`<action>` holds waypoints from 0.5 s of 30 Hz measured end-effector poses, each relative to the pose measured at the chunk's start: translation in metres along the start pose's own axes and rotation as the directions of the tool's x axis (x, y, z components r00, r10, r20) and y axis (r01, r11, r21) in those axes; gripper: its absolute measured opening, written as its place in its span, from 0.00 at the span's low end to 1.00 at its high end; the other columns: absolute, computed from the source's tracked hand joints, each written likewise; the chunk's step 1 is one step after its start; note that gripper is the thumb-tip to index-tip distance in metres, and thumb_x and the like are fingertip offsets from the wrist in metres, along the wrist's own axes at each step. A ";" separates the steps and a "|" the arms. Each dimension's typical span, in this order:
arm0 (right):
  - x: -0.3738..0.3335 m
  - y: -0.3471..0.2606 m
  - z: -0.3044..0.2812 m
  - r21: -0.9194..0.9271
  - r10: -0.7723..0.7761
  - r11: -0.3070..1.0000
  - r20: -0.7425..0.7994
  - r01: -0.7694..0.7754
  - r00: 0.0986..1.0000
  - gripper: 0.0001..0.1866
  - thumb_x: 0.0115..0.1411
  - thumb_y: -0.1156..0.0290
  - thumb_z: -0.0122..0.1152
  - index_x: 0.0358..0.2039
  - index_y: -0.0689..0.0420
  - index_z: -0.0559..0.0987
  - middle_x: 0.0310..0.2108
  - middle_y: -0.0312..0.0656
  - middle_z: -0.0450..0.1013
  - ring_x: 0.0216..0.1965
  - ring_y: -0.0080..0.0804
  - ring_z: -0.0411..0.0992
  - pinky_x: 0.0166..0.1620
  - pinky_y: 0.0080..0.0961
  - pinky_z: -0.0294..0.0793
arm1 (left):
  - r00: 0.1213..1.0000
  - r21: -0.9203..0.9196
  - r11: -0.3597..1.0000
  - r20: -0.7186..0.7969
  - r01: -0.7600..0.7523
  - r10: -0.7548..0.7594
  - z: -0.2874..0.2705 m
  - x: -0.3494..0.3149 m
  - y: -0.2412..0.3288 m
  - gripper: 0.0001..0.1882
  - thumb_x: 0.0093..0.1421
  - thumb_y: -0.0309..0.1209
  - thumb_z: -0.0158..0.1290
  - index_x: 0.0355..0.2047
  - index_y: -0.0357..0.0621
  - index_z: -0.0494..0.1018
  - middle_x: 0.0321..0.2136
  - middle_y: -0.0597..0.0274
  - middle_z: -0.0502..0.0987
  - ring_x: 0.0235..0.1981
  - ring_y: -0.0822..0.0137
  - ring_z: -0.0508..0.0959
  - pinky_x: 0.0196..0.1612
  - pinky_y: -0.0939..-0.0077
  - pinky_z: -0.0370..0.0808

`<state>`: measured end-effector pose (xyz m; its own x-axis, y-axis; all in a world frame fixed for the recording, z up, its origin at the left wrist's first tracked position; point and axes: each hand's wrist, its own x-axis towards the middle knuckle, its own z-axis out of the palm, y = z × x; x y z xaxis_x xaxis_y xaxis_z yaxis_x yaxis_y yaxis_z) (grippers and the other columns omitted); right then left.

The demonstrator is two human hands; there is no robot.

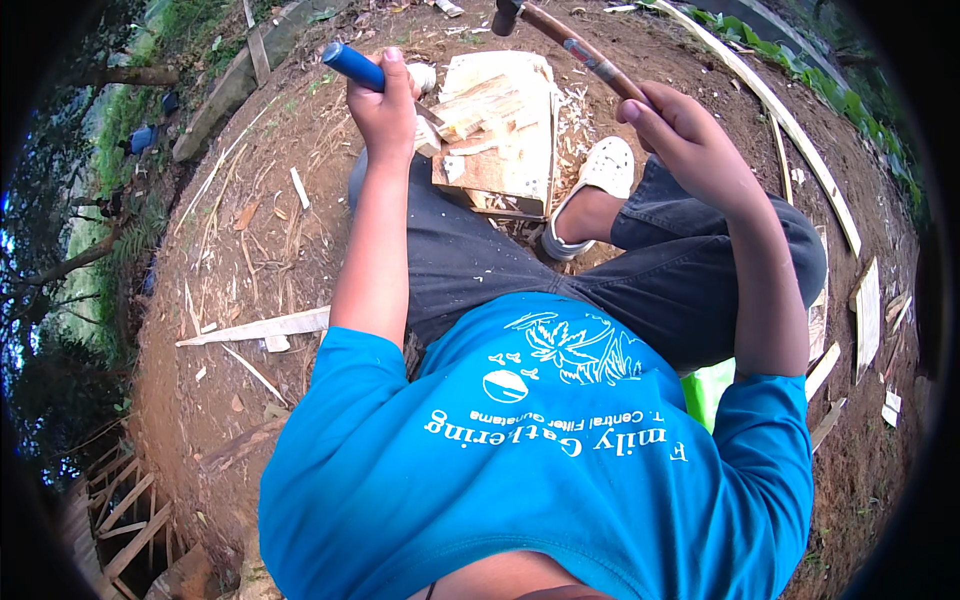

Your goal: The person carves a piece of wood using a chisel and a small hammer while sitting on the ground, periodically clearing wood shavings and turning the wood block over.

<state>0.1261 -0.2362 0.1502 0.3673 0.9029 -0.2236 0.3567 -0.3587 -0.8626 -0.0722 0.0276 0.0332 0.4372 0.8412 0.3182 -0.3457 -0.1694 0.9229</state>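
Observation:
My left hand (387, 112) is closed around the blue handle of a chisel (353, 67), its thumb along the handle. The chisel's blade slants down toward pale pieces of wood (485, 108); whether its tip touches them I cannot tell. These pieces lie on a larger wooden block (540, 150) between my legs. To the right, my right hand (682, 135) grips the wooden handle of a hammer (575, 50). The hammer is raised up and to the left, its dark head near the top edge, apart from the chisel.
Wood shavings (572, 125) litter the brown soil (250, 215) around the block. My white clog (608, 168) stands just right of it. A long wooden strip (780, 110) curves along the right, with offcuts (868, 310) nearby. Another pointed strip (265, 327) lies at left.

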 end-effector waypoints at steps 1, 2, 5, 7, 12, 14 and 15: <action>0.000 -0.002 0.002 -0.016 0.006 1.000 0.001 -0.006 1.000 0.20 0.72 0.55 0.57 0.41 0.63 0.78 0.23 0.31 0.66 0.27 0.20 0.64 0.31 0.26 0.65 | 1.000 0.016 1.000 -0.002 0.015 -0.015 0.001 -0.001 -0.001 0.18 0.72 0.35 0.54 0.27 0.46 0.61 0.17 0.72 0.65 0.18 0.80 0.64 0.22 0.78 0.65; 0.000 -0.004 0.002 -0.035 0.012 0.999 0.000 -0.012 1.000 0.20 0.72 0.55 0.57 0.41 0.63 0.78 0.24 0.32 0.67 0.27 0.20 0.65 0.31 0.26 0.66 | 1.000 0.029 0.999 -0.004 0.029 -0.029 0.001 -0.002 -0.002 0.18 0.72 0.36 0.54 0.27 0.46 0.61 0.17 0.72 0.65 0.18 0.80 0.64 0.22 0.78 0.65; 0.002 -0.004 0.006 -0.039 0.003 0.999 -0.004 -0.004 1.000 0.21 0.72 0.54 0.57 0.44 0.64 0.79 0.25 0.33 0.69 0.28 0.22 0.67 0.33 0.26 0.68 | 0.997 -0.059 0.997 0.068 0.051 -0.047 -0.007 0.003 -0.007 0.18 0.72 0.36 0.54 0.26 0.46 0.62 0.17 0.72 0.65 0.18 0.80 0.65 0.22 0.78 0.66; 0.002 -0.003 0.010 -0.032 0.003 0.999 0.000 -0.003 1.000 0.19 0.73 0.54 0.55 0.43 0.61 0.78 0.25 0.28 0.64 0.27 0.17 0.61 0.31 0.22 0.62 | 0.996 -0.081 0.995 0.073 0.055 -0.049 -0.007 0.002 -0.008 0.18 0.72 0.36 0.55 0.26 0.47 0.63 0.16 0.72 0.65 0.17 0.80 0.65 0.23 0.79 0.66; 0.003 -0.001 0.020 0.017 0.028 0.999 -0.001 -0.028 1.000 0.17 0.75 0.55 0.53 0.44 0.58 0.77 0.24 0.23 0.59 0.26 0.12 0.56 0.28 0.17 0.56 | 0.995 0.006 0.999 0.088 0.048 -0.049 -0.002 -0.001 -0.007 0.15 0.72 0.36 0.54 0.31 0.47 0.62 0.18 0.73 0.63 0.18 0.79 0.63 0.24 0.78 0.66; 0.005 -0.007 0.021 0.033 0.039 0.999 0.003 -0.039 0.999 0.19 0.73 0.55 0.55 0.45 0.61 0.78 0.24 0.26 0.63 0.26 0.15 0.60 0.29 0.20 0.61 | 0.995 0.063 0.997 0.095 0.036 -0.042 -0.004 0.001 -0.009 0.15 0.72 0.37 0.55 0.31 0.47 0.62 0.17 0.72 0.63 0.18 0.79 0.63 0.24 0.78 0.66; 0.006 -0.011 0.021 0.041 0.043 0.998 0.008 -0.043 0.999 0.20 0.73 0.55 0.56 0.45 0.62 0.79 0.24 0.28 0.65 0.26 0.17 0.62 0.30 0.21 0.64 | 0.995 0.073 0.997 0.097 0.014 -0.021 -0.005 0.002 -0.012 0.16 0.72 0.39 0.55 0.31 0.47 0.63 0.18 0.72 0.65 0.18 0.79 0.65 0.24 0.78 0.66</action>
<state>0.1061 -0.2216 0.1488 0.3751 0.8885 -0.2644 0.3047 -0.3875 -0.8700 -0.0716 0.0336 0.0221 0.5224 0.7909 0.3186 -0.2780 -0.1952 0.9405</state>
